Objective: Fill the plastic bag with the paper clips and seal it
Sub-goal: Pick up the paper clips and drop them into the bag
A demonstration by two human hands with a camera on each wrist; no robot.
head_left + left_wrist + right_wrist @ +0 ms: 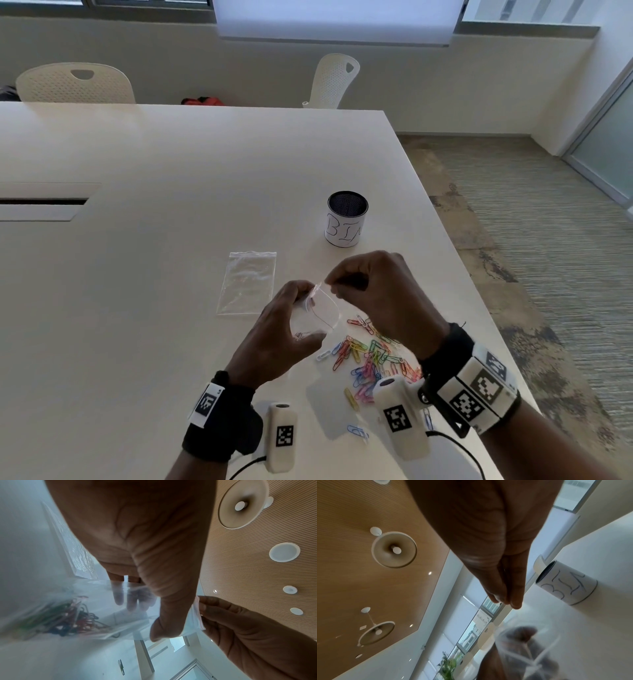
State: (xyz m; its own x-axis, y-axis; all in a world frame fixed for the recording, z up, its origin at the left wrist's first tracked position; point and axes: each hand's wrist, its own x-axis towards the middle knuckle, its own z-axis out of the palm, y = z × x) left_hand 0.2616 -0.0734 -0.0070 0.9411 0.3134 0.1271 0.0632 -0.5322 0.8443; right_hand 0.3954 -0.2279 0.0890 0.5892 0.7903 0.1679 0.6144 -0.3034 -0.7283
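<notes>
Head view shows the white table [144, 212], then the left hand [274, 329] curled round a clear plastic bag [317, 313] held above it. The right hand [380, 291] pinches the bag's top edge. Loose paper clips [371, 359] lie below the hands; a few sit inside the bag.

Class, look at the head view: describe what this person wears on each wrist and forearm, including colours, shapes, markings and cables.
Left wrist: a black wrap with a white square-code tag, and a white rounded camera pod with its own code tag and a black cable. Right wrist: a black strap under a white band of square-code tags, with a similar pod. No sleeves show.
</notes>
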